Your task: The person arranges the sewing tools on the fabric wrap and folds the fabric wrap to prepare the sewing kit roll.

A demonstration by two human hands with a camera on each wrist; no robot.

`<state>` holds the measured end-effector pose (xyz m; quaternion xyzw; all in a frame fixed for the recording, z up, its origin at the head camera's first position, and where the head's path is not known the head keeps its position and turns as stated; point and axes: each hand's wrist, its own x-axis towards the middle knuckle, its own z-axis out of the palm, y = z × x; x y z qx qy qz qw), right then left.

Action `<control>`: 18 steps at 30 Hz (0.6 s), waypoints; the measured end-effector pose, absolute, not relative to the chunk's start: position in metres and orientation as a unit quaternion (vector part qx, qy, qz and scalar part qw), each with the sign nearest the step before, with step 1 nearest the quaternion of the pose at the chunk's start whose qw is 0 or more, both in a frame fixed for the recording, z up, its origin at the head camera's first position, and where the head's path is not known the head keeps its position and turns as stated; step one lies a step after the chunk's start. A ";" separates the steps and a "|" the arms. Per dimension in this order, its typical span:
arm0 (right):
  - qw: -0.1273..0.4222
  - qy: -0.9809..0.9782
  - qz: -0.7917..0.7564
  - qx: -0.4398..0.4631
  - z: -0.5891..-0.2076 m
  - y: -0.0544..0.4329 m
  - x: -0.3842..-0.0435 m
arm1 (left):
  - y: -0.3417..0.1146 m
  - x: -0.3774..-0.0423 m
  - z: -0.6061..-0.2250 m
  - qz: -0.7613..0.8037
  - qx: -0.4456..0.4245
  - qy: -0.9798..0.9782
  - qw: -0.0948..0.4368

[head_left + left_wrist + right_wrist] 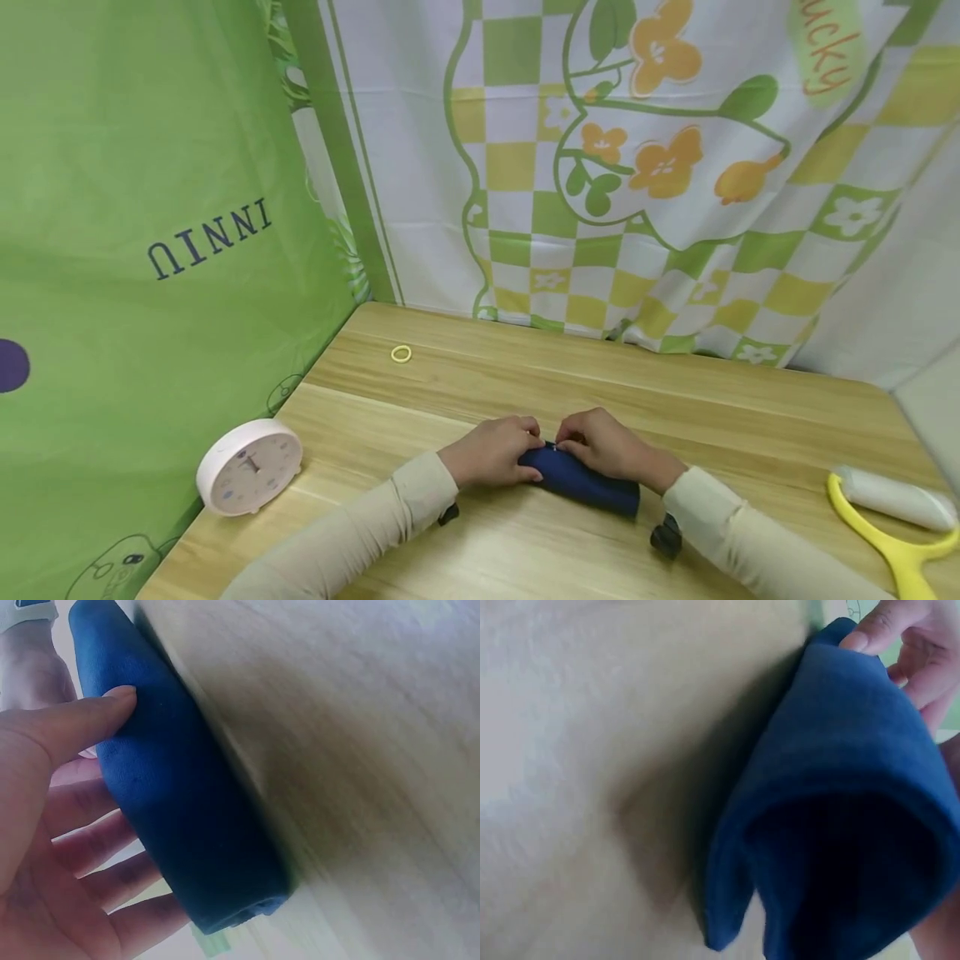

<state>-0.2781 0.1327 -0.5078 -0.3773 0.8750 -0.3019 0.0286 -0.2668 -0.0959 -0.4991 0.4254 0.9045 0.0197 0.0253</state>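
Note:
A dark blue soft roll, fabric-like and tube-shaped, lies across the table in front of me. My left hand holds its left end, thumb on the near side and fingers behind it, as the left wrist view shows on the roll. With curled fingers, my right hand pinches at the top edge, by a small shiny spot too tiny to identify. The right wrist view looks into the hollow right end of the roll, whose edges stand apart. Most right-hand fingertips are hidden there.
A pale pink round clock stands at the table's left edge. Farther back lies a small yellow ring. A white roller with a yellow handle is at the right. Green and patterned cloths hang beside and behind the wooden table.

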 end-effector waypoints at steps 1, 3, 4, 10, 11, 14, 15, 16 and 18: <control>0.021 0.877 -0.300 -0.374 -0.508 0.132 -0.277 | -0.096 -0.267 -0.499 0.020 0.425 0.905 0.027; 0.005 0.882 -0.295 -0.367 -0.509 0.131 -0.273 | -0.096 -0.267 -0.498 0.019 0.425 0.904 0.029; -0.004 0.884 -0.292 -0.365 -0.509 0.131 -0.272 | -0.096 -0.268 -0.499 0.020 0.426 0.904 0.031; 0.012 0.882 -0.294 -0.367 -0.511 0.133 -0.270 | -0.094 -0.268 -0.498 0.013 0.433 0.900 0.038; 0.025 0.881 -0.296 -0.368 -0.511 0.133 -0.271 | -0.094 -0.267 -0.498 0.010 0.432 0.901 0.038; 0.062 0.879 -0.297 -0.368 -0.509 0.130 -0.274 | -0.095 -0.268 -0.499 0.006 0.424 0.905 0.042; 0.069 0.878 -0.294 -0.371 -0.507 0.128 -0.275 | -0.095 -0.268 -0.500 0.005 0.421 0.906 0.042; 0.071 0.880 -0.287 -0.371 -0.506 0.126 -0.276 | -0.095 -0.268 -0.500 0.005 0.418 0.907 0.042; 0.070 0.886 -0.269 -0.370 -0.502 0.122 -0.276 | -0.095 -0.269 -0.501 0.005 0.416 0.908 0.039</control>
